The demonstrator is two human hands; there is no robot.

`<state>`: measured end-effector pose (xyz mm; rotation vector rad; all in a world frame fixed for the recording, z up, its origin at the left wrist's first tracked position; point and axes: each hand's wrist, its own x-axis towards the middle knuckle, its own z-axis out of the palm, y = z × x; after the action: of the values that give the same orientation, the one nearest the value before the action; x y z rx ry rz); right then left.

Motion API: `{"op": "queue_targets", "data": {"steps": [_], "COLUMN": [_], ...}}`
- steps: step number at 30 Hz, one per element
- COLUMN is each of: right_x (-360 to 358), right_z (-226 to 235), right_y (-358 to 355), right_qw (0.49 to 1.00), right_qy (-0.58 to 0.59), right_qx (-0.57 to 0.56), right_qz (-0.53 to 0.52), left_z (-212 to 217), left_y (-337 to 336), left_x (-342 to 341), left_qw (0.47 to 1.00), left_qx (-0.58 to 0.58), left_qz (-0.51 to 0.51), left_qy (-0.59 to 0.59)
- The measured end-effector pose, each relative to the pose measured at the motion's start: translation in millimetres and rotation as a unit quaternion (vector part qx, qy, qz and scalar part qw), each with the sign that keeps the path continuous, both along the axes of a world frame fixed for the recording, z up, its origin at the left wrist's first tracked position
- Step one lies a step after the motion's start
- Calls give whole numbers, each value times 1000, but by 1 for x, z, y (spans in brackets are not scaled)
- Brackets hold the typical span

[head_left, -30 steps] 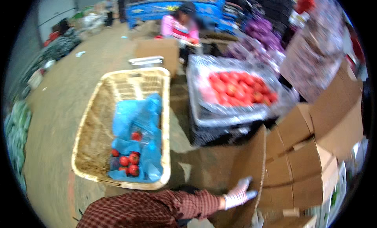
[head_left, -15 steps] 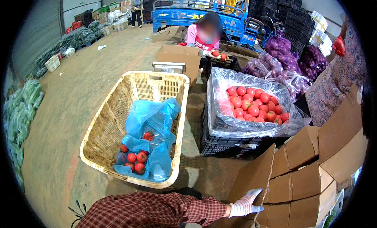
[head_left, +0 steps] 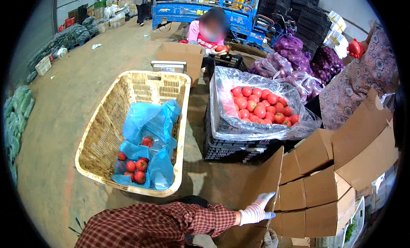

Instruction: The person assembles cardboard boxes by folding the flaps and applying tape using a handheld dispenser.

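Note:
At the lower right, my left hand, in a striped white glove with bluish fingertips, grips the edge of a brown cardboard box. Its thumb and fingers are spread along that edge. Below it, at the bottom of the view, my right hand shows only as gloved, curled fingers at the same cardboard edge. Brown cardboard flaps fan out to the right of both hands. A red checked sleeve covers my left arm.
A dirty cream crate holds blue plastic and several damaged tomatoes. Tomatoes fill a plastic-lined box on black crates. A co-worker holds tomatoes beyond; another person in a floral garment stands right.
The view has shifted, so the scene sits further left and higher. My right hand has come into sight at the cardboard's lower edge. My left hand keeps its grip.

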<state>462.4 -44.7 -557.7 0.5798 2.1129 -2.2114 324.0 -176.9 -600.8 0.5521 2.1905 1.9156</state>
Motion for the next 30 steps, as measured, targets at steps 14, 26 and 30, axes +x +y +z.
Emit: {"op": "queue_targets", "data": {"steps": [14, 26, 30], "right_x": [-2, -9, -11], "right_z": [30, 17, 33], "right_y": [-21, -17, -26], "right_qw": [973, 765, 734], "right_qy": [62, 83, -12], "right_qx": [220, 639, 679], "right_qz": [-20, 13, 7], "left_z": [13, 35, 34], "left_y": [-8, -45, -76], "left_x": [5, 1, 4], "left_qw": [998, 983, 981], "left_qx": [-54, -163, -172], "left_qz": [37, 19, -29], "left_qy": [-22, -81, -85]}}
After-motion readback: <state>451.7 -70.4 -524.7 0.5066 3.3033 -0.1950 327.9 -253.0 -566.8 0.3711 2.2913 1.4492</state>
